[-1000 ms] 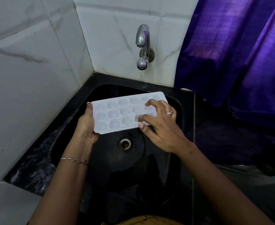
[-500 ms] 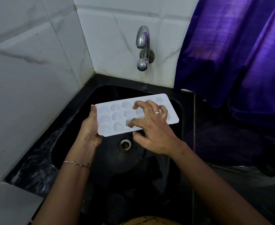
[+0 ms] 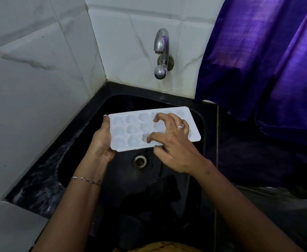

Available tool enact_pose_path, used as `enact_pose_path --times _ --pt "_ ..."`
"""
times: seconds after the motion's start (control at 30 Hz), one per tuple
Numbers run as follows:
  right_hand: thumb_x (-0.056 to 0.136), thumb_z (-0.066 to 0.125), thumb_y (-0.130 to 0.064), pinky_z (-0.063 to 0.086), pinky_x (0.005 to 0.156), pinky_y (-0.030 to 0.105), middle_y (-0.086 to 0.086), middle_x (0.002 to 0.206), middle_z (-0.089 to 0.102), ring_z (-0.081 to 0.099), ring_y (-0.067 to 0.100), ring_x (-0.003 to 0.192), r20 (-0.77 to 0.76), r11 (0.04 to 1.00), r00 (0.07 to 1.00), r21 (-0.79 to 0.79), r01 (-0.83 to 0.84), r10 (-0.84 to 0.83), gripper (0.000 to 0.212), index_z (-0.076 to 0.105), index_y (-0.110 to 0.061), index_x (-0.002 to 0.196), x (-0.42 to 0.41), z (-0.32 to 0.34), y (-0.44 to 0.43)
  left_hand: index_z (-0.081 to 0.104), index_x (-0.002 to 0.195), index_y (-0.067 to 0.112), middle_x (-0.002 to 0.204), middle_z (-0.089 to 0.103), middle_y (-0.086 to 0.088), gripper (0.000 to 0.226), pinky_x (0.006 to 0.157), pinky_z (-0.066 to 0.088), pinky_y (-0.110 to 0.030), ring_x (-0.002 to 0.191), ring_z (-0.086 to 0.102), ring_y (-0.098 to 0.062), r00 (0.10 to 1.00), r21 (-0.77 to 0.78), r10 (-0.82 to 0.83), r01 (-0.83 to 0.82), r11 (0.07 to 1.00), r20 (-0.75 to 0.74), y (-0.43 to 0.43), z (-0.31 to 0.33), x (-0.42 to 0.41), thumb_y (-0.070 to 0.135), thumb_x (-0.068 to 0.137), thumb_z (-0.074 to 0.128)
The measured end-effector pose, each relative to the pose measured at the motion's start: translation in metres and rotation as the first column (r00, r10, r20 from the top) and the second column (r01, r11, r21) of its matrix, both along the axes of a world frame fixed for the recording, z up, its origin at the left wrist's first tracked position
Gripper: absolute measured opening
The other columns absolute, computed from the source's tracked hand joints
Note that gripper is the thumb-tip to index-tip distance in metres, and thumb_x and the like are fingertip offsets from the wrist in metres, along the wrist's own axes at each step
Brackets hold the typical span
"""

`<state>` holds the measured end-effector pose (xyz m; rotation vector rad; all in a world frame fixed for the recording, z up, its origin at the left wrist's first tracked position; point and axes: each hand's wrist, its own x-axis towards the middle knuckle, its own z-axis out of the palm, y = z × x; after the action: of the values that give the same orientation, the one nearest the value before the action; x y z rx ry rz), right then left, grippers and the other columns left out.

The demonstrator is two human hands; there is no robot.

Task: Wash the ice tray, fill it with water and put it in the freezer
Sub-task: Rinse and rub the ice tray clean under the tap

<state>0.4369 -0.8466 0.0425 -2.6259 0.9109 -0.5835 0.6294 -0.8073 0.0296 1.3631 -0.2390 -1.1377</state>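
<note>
From the head view, the ice tray (image 3: 129, 131) is held level over the black sink (image 3: 200, 122), above the drain (image 3: 140, 160) and short of the tap (image 3: 161, 51) on the tiled wall (image 3: 31, 88). The left hand (image 3: 101, 144) grips its left end, thumb along the edge, its fingers hidden beneath. The right hand (image 3: 174, 144), with a ring (image 3: 180, 126), lies over the right half and hides some cups; its fingers (image 3: 159, 117) are bent like claws with the tips in the cups and the thumb at the near edge. A bracelet (image 3: 87, 180) hangs on the left wrist. The black stone tabletop (image 3: 40, 179) rims the sink; a purple curtain (image 3: 267, 60) hangs at the right. No water is running from the tap
</note>
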Motion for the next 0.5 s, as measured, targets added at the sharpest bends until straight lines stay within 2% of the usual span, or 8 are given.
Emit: enact_pose_path --times 0.07,0.23,0.3,0.4,0.5 --pt "0.075 0.042 -0.034 0.006 0.109 0.042 -0.003 0.135 0.035 0.026 0.021 0.131 0.0 1.0 1.0 -0.009 0.016 -0.016 0.034 0.069 -0.033 0.095 0.001 0.0 0.001 0.066 0.098 0.017 0.089 0.075 -0.003 0.049 0.067 0.056 -0.036 0.083 0.072 -0.024 1.0 -0.003 0.001 -0.001 1.0 0.006 -0.001 0.001 -0.001 0.051 0.101 0.03" --pt "0.074 0.047 -0.044 0.004 0.111 0.046 -0.004 0.136 0.033 0.027 0.018 0.133 0.07 1.0 0.998 0.004 0.002 -0.002 0.033 0.065 -0.03 0.098 0.008 0.007 0.007 0.066 0.105 0.017 0.1 0.073 -0.007 0.051 0.063 0.058 -0.035 0.085 0.072 -0.025 1.0 0.006 0.001 -0.001 1.0 0.011 -0.002 0.002 -0.003 0.052 0.101 0.03" --pt "0.074 0.049 -0.044 0.004 0.111 0.049 -0.004 0.137 0.033 0.027 0.019 0.133 0.039 0.999 0.999 -0.04 -0.012 0.014 0.034 0.064 -0.03 0.101 0.013 0.009 0.009 0.064 0.107 0.015 0.098 0.072 -0.008 0.051 0.056 0.059 -0.031 0.08 0.072 -0.024 1.0 0.003 -0.006 0.006 1.0 0.026 -0.003 0.004 -0.005 0.051 0.101 0.029" --pt "0.075 0.05 -0.044 0.002 0.111 0.049 -0.004 0.139 0.034 0.027 0.02 0.133 -0.033 0.995 0.999 -0.092 -0.041 0.038 0.03 0.067 -0.031 0.098 0.021 0.007 0.01 0.063 0.108 0.014 0.099 0.071 -0.009 0.052 0.06 0.059 -0.033 0.081 0.071 -0.025 0.999 0.009 -0.026 0.026 1.0 0.044 -0.004 0.005 -0.009 0.051 0.101 0.028" --pt "0.075 0.054 -0.044 0.005 0.111 0.05 -0.004 0.139 0.035 0.028 0.02 0.133 -0.067 0.993 0.996 -0.103 -0.065 0.058 0.028 0.068 -0.032 0.096 0.022 0.003 0.01 0.063 0.1 0.015 0.085 0.072 -0.005 0.048 0.05 0.057 -0.028 0.064 0.072 -0.019 0.999 0.007 -0.008 0.008 1.0 0.054 -0.005 0.005 -0.011 0.049 0.102 0.028"
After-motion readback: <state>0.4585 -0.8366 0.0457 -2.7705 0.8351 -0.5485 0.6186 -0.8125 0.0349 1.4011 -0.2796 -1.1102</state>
